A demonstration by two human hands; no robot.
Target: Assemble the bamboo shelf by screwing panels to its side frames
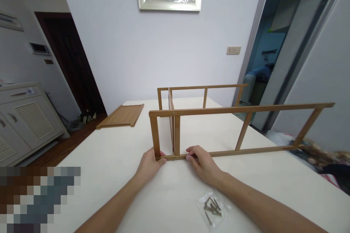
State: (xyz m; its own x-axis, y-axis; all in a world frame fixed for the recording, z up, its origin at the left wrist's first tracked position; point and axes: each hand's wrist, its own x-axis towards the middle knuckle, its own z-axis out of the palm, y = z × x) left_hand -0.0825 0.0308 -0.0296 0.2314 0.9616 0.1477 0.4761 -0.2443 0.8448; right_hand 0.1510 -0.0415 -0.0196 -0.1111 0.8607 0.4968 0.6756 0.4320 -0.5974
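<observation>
A wooden shelf frame lies on its side on the white table, its two ladder-like sides joined by a panel near the left end. My left hand is closed around the near side's lower left corner, thumb in front and fingers behind. Farther right along the same lower rail, my right hand has its fingers curled and pinched at the rail, just right of the upright by the panel. Below the right hand lies a clear plastic bag of screws, several of them inside, with what looks like a small bent key.
A flat wooden panel rests at the table's far left. The white table reaches to the wall, where a framed picture hangs. A cabinet stands left; a doorway and a person's blue sleeve show right.
</observation>
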